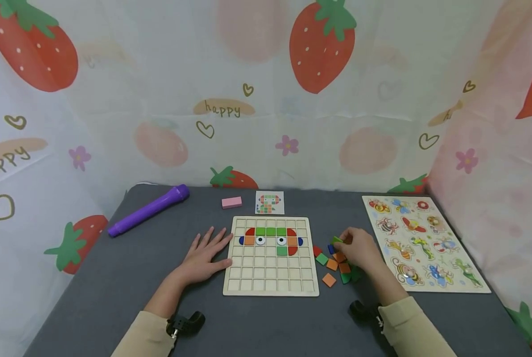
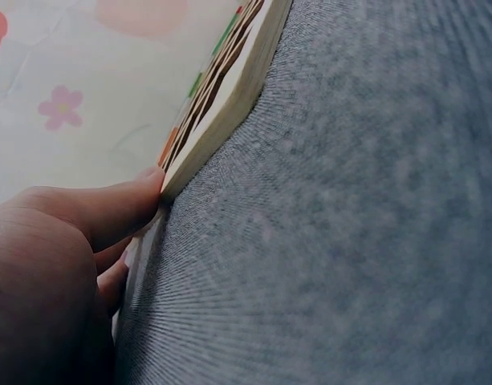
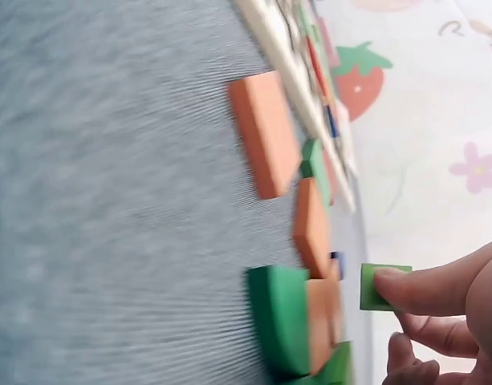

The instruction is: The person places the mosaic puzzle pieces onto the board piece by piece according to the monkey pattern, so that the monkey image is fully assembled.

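A person's right hand (image 1: 359, 249) pinched a green square tile (image 3: 367, 290) between thumb and fingers at the far end of a scatter of loose colored tiles (image 1: 331, 265), just right of a wooden grid board (image 1: 266, 273). The left hand (image 1: 202, 259) lay with fingers spread, thumb touching the board's left edge. A patterned card (image 1: 269, 203) lay beyond the board, near a pink block (image 1: 231, 203).

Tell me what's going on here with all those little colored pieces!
A person's right hand pinches a green square by the loose colored pieces right of the grid board. The left hand lies with fingers spread, its thumb touching the board's left edge. Some pieces, two eye pieces among them, sit in the board; many squares are bare. A small picture card lies behind it.
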A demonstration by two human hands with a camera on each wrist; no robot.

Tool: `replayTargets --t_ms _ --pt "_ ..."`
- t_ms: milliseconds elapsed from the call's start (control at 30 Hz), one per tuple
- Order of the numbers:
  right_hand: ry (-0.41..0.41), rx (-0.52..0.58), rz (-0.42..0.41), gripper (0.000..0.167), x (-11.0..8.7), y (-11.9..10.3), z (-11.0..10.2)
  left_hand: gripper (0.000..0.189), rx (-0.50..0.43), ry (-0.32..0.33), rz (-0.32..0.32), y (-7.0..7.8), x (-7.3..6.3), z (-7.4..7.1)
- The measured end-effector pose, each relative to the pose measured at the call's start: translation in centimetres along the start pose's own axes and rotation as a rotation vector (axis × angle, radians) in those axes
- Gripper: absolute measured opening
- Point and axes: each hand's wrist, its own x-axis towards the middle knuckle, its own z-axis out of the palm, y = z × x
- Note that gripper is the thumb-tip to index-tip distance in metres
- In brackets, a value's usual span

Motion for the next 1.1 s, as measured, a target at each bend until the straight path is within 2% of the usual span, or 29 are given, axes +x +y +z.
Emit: replayTargets --t_ms 200,433,767,933,1100 --pt "0.003 0.033 -0.034 0.021 -0.2 -1.6 -0.5 0.077 -0.004 -0.003 -0.009 -0.2 0.1 0.2" --pt "-0.005 0.103 -0.088 0.019 -0.5 -4.1 0.0 0.077 -0.003 -0.004 -0.008 -0.4 0.2 0.5" --pt "0.025 0.168 -0.138 0.022 -0.4 -7.3 2.0 0.077 0.005 -0.010 -0.011 -0.3 0.2 0.3" --pt "-0.014 0.195 -0.164 0.018 -0.3 -8.6 3.3 0.077 0.003 -0.008 -0.014 -0.3 0.2 0.2" --pt "-0.057 0.239 -0.149 0.015 -0.1 -9.6 4.9 0.077 0.007 -0.010 -0.013 -0.4 0.2 0.3"
